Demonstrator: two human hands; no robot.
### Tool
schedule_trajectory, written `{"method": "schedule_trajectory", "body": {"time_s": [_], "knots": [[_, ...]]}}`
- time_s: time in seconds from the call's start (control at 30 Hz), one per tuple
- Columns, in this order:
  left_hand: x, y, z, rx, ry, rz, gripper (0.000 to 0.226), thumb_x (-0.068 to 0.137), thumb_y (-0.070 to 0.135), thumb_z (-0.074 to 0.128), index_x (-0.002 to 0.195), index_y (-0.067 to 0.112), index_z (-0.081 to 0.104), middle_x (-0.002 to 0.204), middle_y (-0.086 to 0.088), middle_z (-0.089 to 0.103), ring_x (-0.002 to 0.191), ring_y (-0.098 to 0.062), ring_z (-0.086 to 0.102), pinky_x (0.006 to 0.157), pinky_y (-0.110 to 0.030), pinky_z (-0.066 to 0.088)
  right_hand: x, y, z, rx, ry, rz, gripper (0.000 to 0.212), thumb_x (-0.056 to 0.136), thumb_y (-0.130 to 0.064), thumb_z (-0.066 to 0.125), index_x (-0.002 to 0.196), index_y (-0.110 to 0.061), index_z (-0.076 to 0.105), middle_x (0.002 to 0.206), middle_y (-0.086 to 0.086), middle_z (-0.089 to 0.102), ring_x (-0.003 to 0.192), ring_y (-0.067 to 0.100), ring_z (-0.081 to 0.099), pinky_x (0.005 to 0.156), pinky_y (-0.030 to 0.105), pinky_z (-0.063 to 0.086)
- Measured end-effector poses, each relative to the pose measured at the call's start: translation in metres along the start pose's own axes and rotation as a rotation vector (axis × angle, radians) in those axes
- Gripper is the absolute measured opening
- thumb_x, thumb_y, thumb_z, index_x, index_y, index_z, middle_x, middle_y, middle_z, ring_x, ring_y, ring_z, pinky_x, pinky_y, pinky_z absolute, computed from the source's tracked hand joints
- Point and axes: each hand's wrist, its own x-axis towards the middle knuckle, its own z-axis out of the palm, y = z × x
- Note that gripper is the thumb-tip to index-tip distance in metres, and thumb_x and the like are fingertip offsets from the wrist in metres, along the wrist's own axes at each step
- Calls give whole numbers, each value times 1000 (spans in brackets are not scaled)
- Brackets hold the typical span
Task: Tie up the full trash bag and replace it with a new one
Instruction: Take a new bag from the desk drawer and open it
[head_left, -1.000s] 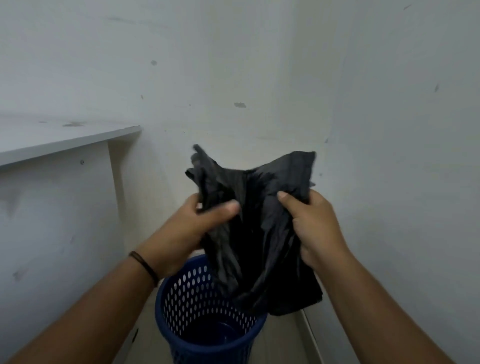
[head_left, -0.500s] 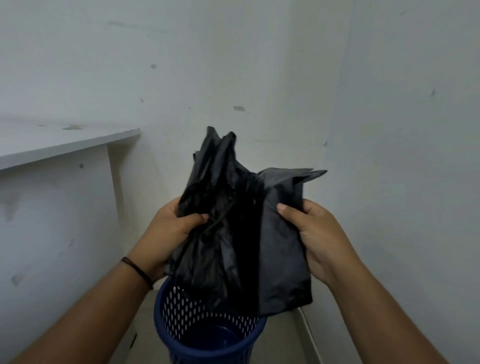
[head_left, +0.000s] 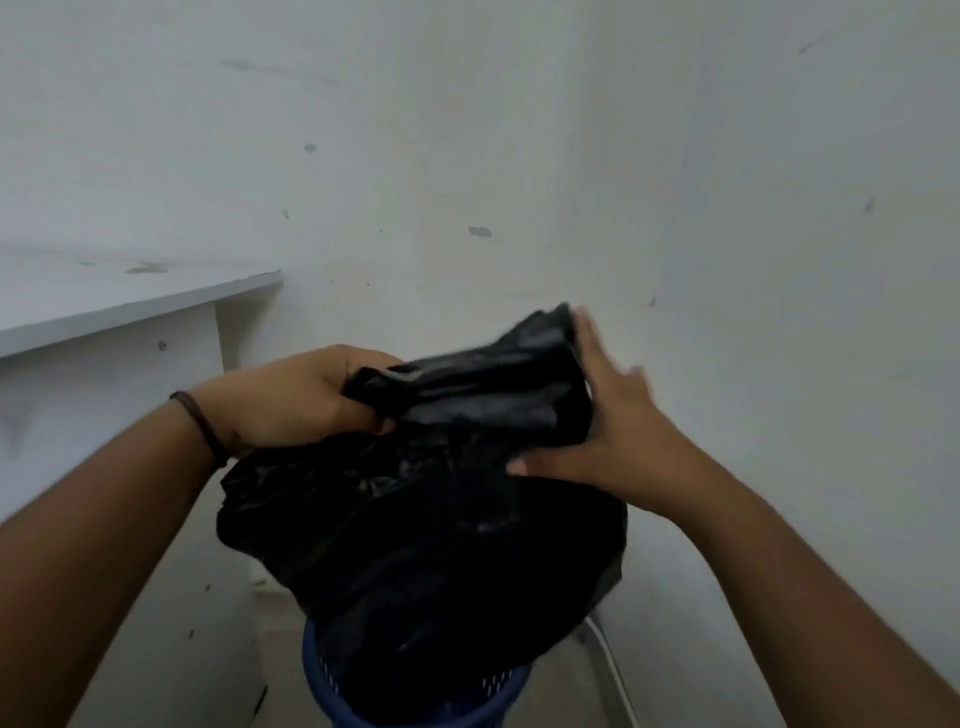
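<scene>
Here the left hand (head_left: 306, 395) has its grip closed tight on a bunched edge of the black trash bag (head_left: 431, 530), fingers curled under the plastic. The right hand (head_left: 613, 431) lies flat and spread against the bag's far right side, fingers extended and blurred, thumb pressing the bag's front; it clasps nothing. Between the hands the bag's top stretches as a wrinkled ridge, and below them its body billows wide, hanging down into the blue perforated bin (head_left: 415, 706), whose rim shows only at the bottom. The bin stands on the floor in a narrow gap: a white desk (head_left: 130, 301) edge and side panel close on the left, a white wall (head_left: 779, 260) close on the right, the corner just behind.
</scene>
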Motion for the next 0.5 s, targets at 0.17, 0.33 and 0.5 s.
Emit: {"method": "schedule_trajectory", "body": {"time_s": [0.17, 0.33, 0.5], "knots": [[18, -15, -6, 320, 321, -153, 15, 77, 22, 62, 91, 28, 65, 93, 1, 69, 92, -21, 66, 82, -35, 52, 22, 7, 25, 346, -56, 48, 90, 66, -36, 80, 142, -32, 31, 134, -10, 53, 120, 10, 53, 103, 32, 42], [12, -12, 34, 440, 1101, -50, 46, 78, 32, 71, 116, 15, 53, 114, -3, 56, 109, -16, 52, 93, -21, 38, 29, 13, 29, 401, 175, 253, 80, 54, -49, 70, 128, -24, 49, 115, -3, 65, 103, 19, 64, 89, 41, 53], [10, 8, 114, -244, 793, 29, 35, 71, 49, 65, 97, 25, 62, 88, 2, 66, 82, -9, 65, 77, -28, 56, 21, -11, 27, 611, 203, 287, 49, 75, -32, 70, 119, -21, 53, 104, 0, 68, 89, 16, 68, 75, 32, 56]]}}
